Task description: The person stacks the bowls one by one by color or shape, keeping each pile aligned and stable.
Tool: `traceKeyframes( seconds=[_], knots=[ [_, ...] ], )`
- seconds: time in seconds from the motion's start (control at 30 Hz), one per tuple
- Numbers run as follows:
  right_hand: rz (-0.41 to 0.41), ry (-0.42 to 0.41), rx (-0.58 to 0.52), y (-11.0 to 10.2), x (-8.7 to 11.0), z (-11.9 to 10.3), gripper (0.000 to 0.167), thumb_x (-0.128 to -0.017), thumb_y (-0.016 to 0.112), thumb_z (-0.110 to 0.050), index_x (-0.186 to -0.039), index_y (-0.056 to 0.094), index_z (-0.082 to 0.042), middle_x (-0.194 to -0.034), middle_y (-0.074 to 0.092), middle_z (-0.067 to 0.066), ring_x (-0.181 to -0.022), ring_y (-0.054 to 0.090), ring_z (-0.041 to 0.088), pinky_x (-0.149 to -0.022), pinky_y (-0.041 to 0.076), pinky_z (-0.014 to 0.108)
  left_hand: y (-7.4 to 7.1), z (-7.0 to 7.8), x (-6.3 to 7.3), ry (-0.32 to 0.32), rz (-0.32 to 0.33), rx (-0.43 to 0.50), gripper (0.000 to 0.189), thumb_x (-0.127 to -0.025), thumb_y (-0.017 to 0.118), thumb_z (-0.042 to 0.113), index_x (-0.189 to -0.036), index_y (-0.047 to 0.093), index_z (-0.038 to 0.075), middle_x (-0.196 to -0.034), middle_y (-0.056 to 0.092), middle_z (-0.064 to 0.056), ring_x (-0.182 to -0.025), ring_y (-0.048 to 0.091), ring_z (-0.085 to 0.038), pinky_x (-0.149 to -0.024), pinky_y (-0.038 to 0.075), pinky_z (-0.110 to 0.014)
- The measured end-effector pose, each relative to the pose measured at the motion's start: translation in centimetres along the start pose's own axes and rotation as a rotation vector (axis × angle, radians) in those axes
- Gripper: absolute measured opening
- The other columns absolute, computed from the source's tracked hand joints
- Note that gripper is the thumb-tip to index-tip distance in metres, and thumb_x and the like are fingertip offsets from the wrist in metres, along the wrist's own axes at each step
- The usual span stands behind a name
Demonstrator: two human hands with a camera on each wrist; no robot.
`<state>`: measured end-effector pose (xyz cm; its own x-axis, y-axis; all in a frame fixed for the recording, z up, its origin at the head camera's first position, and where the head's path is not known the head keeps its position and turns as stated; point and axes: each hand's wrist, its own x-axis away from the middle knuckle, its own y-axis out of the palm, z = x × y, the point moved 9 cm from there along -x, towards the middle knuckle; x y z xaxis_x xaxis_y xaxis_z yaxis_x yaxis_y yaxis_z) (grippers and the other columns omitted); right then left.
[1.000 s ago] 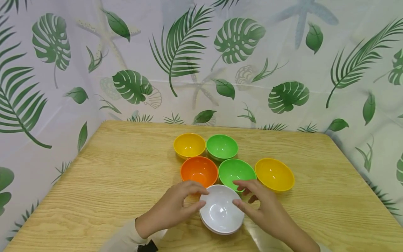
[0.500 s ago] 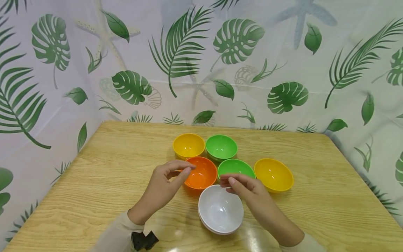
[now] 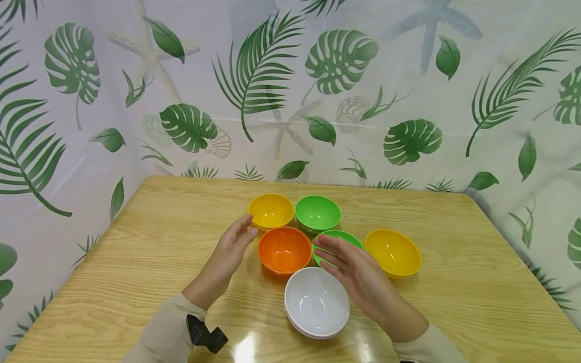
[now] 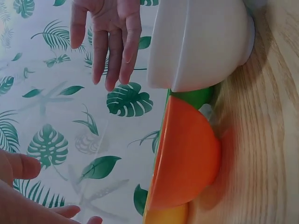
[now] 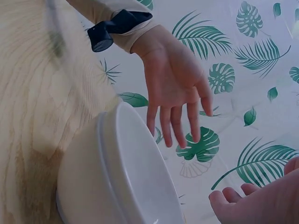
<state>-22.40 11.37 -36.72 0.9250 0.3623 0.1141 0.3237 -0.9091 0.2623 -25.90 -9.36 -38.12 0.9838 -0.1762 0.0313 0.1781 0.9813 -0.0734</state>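
The orange bowl [image 3: 285,251] sits on the table [image 3: 136,262]. The white bowls [image 3: 316,302], one inside the other, are in front of it, a bit to its right. The near green bowl [image 3: 348,237] is just beside it on the right, and the side yellow bowl [image 3: 393,253] is farther right. Behind it are the back yellow bowl [image 3: 271,210] and the back green bowl [image 3: 317,213]. The left hand [image 3: 220,262] is up in the air to its left, fingers loose, holding nothing. The right hand [image 3: 365,280] is up to its right, fingers nearly straight, holding nothing too.
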Motion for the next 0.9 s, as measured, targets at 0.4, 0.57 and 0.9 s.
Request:
traceKeyframes(
  seconds=[0.4, 0.57, 0.9],
  knots=[
    [0.057, 0.029, -0.102, -0.5, -0.8, 0.4, 0.055, -0.105, 0.036, -0.029, -0.145, 0.028, 0.008, -0.147, 0.037, 0.019, -0.138, 0.033, 0.035, -0.112, 0.032, 0.036, 0.9, -4.2, -1.5, -0.227, -0.088, 0.149, 0.056, -0.104, 0.032, 0.018, -0.153, 0.009, 0.002, -0.159, -0.003, -0.019, -0.144, 0.001, -0.042, -0.103, 0.033, -0.064],
    [0.043, 0.024, -0.096, -0.4, -1.0, 0.1, 0.056, -0.106, 0.035, -0.029, -0.145, 0.027, 0.009, -0.146, 0.039, 0.017, -0.139, 0.031, 0.036, -0.112, 0.031, 0.037, 1.8, -5.6, -2.0, -0.269, -0.106, 0.222, 0.056, -0.106, 0.031, 0.017, -0.152, 0.006, 0.000, -0.157, 0.008, -0.023, -0.143, 0.012, -0.041, -0.100, 0.036, -0.065],
    [0.033, 0.027, -0.072, -0.7, -1.1, -0.1, 0.056, -0.106, 0.032, -0.030, -0.146, 0.026, 0.008, -0.150, 0.032, 0.020, -0.141, 0.028, 0.036, -0.113, 0.031, 0.036, 2.7, -7.1, -2.4, -0.298, -0.082, 0.249, 0.049, -0.104, 0.029, 0.006, -0.152, 0.018, 0.004, -0.154, 0.021, -0.021, -0.136, 0.030, -0.042, -0.095, 0.043, -0.060]
  ],
)
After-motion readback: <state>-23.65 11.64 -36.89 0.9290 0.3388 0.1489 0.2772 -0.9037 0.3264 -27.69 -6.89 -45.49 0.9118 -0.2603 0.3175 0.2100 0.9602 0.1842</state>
